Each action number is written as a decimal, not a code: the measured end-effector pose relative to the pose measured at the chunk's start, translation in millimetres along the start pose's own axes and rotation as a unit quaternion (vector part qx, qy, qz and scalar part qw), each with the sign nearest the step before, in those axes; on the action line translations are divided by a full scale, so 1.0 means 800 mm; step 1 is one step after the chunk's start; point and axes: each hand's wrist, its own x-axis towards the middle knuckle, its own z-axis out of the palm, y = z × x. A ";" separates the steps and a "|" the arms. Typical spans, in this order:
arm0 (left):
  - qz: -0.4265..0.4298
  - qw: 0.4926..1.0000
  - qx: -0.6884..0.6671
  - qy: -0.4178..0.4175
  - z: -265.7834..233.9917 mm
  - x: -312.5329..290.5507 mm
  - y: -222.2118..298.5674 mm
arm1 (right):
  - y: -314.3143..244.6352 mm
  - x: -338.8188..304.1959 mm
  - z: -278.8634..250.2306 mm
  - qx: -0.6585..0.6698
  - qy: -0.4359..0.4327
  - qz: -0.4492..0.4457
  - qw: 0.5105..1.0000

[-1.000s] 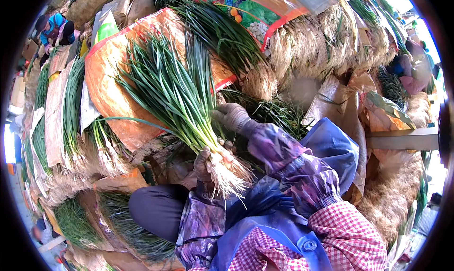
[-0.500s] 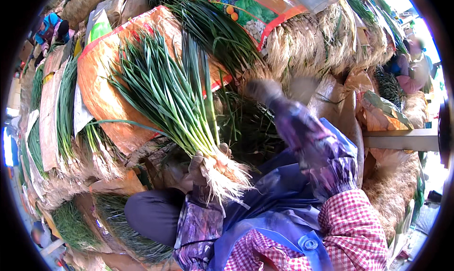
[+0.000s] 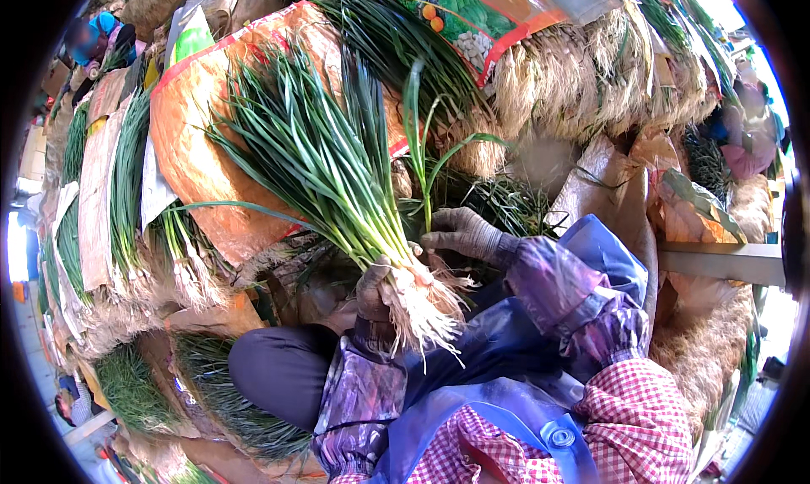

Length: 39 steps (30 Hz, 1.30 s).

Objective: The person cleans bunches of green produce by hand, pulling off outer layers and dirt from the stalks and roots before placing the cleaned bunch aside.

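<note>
My left hand (image 3: 374, 290), in a dirty work glove, is closed round the lower stems of a large bunch of green garlic (image 3: 337, 180). Its long flat leaves point up and to the left, and its pale roots (image 3: 426, 311) hang over my lap. My gloved right hand (image 3: 467, 232) is closed on the base of a single green garlic stalk (image 3: 427, 176), held upright just right of the bunch. The fingertips there are partly hidden. Behind the bunch lies an orange woven sack (image 3: 194, 138).
Stacked bundles with shaggy roots (image 3: 557, 70) line the far side, partly under a printed sack (image 3: 472, 28). More green bundles (image 3: 126, 180) stand at the left. Loose leaves (image 3: 506, 201) lie beyond my right hand. A metal bar (image 3: 726, 263) juts in at the right. Other people (image 3: 747, 134) sit farther off.
My right hand has come down and left from a blurred swing to beside the bunch, and a single stalk now stands upright in it. My left hand keeps its hold on the bunch.
</note>
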 end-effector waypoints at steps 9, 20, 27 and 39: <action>-0.063 0.996 0.002 0.066 -0.007 -0.008 -0.003 | -0.038 0.030 0.038 -0.434 0.186 -0.058 0.880; -0.072 0.980 -0.150 -0.109 0.013 0.001 -0.005 | 0.048 0.033 -0.035 0.192 0.123 0.099 0.969; -0.058 0.986 -0.137 -0.072 0.003 0.003 -0.008 | -0.025 0.066 0.023 0.349 0.142 0.065 0.924; -0.030 0.989 -0.137 -0.052 -0.002 -0.007 0.004 | -0.016 0.113 -0.160 -0.340 0.443 -0.015 0.829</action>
